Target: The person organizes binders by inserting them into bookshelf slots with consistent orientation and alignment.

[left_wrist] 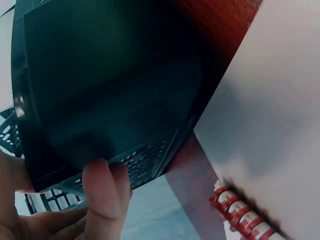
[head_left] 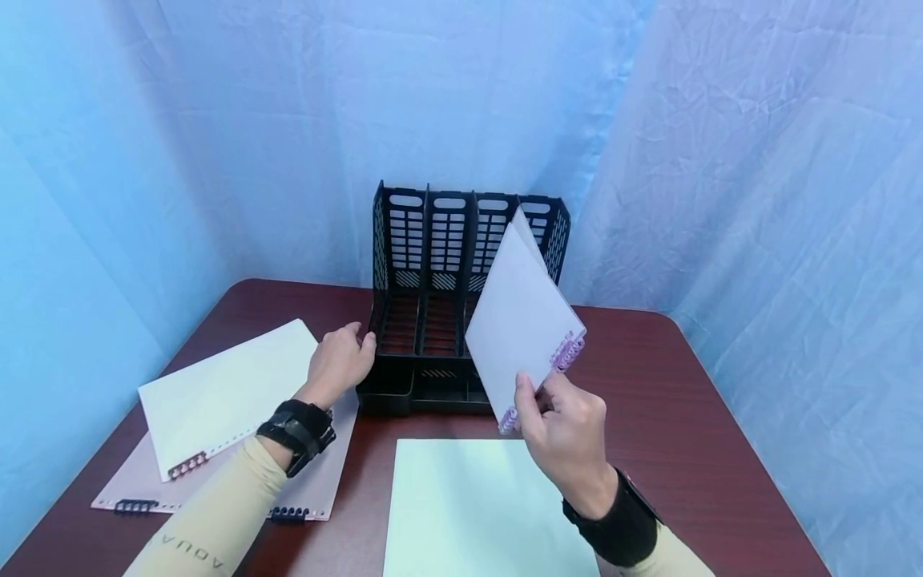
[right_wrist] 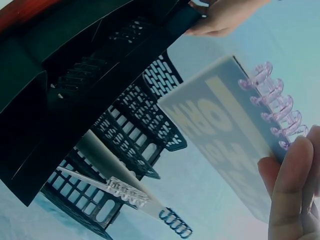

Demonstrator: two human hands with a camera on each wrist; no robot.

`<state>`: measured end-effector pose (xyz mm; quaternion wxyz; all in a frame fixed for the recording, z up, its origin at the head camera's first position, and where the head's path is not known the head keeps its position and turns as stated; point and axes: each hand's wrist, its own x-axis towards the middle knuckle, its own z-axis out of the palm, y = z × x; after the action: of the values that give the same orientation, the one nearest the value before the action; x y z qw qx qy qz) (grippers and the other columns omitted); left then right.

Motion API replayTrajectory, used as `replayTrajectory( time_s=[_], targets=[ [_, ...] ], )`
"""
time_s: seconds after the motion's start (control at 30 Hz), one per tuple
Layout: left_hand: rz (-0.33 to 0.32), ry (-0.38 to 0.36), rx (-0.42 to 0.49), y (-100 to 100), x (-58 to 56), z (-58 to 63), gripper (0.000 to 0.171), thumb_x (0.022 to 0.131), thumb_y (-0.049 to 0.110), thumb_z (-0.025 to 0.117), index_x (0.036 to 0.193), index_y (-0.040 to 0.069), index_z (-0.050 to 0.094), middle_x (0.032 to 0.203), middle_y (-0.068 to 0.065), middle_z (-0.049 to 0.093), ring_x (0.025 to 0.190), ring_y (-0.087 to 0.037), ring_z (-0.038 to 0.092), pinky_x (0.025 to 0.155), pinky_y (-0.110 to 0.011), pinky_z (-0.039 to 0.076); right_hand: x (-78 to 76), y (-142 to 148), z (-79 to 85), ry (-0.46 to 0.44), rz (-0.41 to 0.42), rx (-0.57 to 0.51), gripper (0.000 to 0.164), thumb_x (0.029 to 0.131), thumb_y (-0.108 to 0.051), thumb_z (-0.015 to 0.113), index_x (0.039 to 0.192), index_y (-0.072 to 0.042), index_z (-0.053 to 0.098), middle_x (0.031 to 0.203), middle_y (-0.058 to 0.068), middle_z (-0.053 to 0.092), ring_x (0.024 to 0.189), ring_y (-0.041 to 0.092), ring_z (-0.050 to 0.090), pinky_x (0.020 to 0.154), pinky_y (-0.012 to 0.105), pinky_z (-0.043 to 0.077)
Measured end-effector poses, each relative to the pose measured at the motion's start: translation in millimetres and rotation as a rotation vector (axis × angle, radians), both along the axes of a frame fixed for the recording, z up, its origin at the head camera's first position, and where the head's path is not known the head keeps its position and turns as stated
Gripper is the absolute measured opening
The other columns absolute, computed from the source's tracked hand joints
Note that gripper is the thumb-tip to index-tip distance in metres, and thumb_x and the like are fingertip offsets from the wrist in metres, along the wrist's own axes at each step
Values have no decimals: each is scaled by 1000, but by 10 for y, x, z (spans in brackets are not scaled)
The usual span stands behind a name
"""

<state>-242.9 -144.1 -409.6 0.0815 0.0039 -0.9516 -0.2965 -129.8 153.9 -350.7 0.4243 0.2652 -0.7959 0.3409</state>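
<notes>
My right hand (head_left: 566, 433) pinches a white notebook (head_left: 515, 320) by its lower edge, holding it tilted in front of the right part of a black desk file organizer (head_left: 384, 383). Purple rings (right_wrist: 280, 107) bind the notebook, and pale lettering shows on its cover in the right wrist view. At the organizer's left front side, my left hand (head_left: 339, 362) grips the side wall, with its thumb (left_wrist: 102, 187) against the black plastic. Two other notebooks, one with clear rings (right_wrist: 125, 192) and one with blue rings (right_wrist: 175, 222), stand in the organizer; the held notebook hides them from the head view.
On the table's left lie a red-ringed notebook (head_left: 231, 393) and, under it, a larger one with black rings (head_left: 288, 513). A pale green sheet or pad (head_left: 476, 505) lies at the front centre. Blue cloth (head_left: 288, 120) hangs behind the dark red table (head_left: 685, 417).
</notes>
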Motion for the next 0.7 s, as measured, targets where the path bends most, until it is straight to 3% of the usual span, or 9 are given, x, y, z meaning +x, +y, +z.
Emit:
replayTrajectory(
  time_s=[0.07, 0.17, 0.27, 0.5, 0.7],
  targets=[
    [-3, -10, 2, 5, -14, -12, 45, 100, 31, 41, 127, -2, 55, 54, -4, 47, 46, -19, 44, 46, -31, 36, -54, -15, 1, 9, -8, -7, 8, 85, -6, 64, 77, -4, 62, 67, 1, 64, 47, 1, 46, 38, 16, 36],
    [-3, -16, 1, 6, -35, -34, 37, 100, 27, 38, 92, 4, 66, 52, -2, 43, 45, -20, 43, 45, -31, 32, -141, -45, 7, 30, -29, -20, 16, 86, -7, 62, 71, -7, 57, 61, -2, 60, 46, 1, 46, 38, 17, 35],
    [3, -28, 8, 2, -38, -43, 41, 99, 25, 36, 65, 11, 52, 50, -1, 39, 45, -20, 42, 43, -30, 30, -232, -80, 10, 62, -45, -30, 22, 87, -7, 61, 67, -10, 53, 56, -5, 56, 45, 1, 45, 37, 17, 33],
    [19, -58, -3, 11, -38, -48, 40, 100, 26, 35, 66, 12, 53, 51, -1, 41, 46, -20, 43, 44, -30, 31, -469, -195, 16, 132, -100, -58, 26, 88, -7, 59, 64, -9, 50, 54, -2, 50, 46, 6, 45, 38, 23, 35],
    [24, -68, -4, 41, -41, -55, 40, 100, 25, 37, 65, 11, 52, 52, -3, 42, 46, -21, 44, 44, -30, 32, -676, -279, 3, 118, -133, -69, 17, 91, -9, 58, 75, -3, 56, 60, 4, 52, 50, 9, 47, 41, 27, 42]
  ],
)
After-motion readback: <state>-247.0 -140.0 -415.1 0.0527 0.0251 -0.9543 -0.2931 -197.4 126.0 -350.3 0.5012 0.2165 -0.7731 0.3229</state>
